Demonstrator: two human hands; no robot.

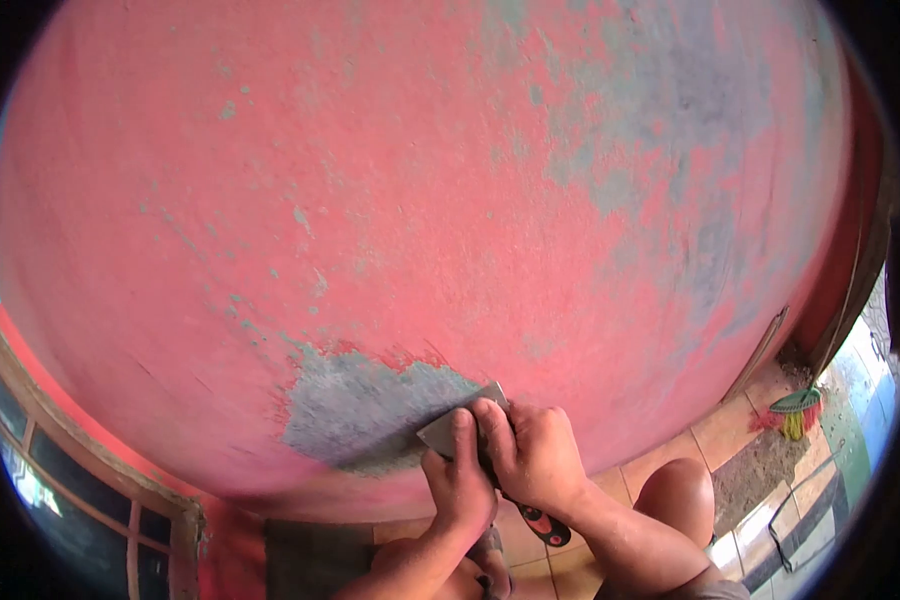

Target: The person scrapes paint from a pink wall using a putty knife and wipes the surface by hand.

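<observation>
Both hands are on a metal scraper (438,433) with a wide blade and a black and red handle. The blade lies against the pink wall (420,250), at the right edge of a bare grey patch (355,405). My left hand (462,480) is closed on the blade's left part, its thumb pressed on the metal. My right hand (538,452) wraps round the scraper where blade and handle meet, with a finger or thumb on the blade. The handle's end sticks out below my right hand.
A green, red and yellow broom (798,402) stands at the right by the wall's end. Grey dust (765,465) lies on the tiled floor. My knee (682,490) is beside my right forearm. A framed window (80,480) is at lower left.
</observation>
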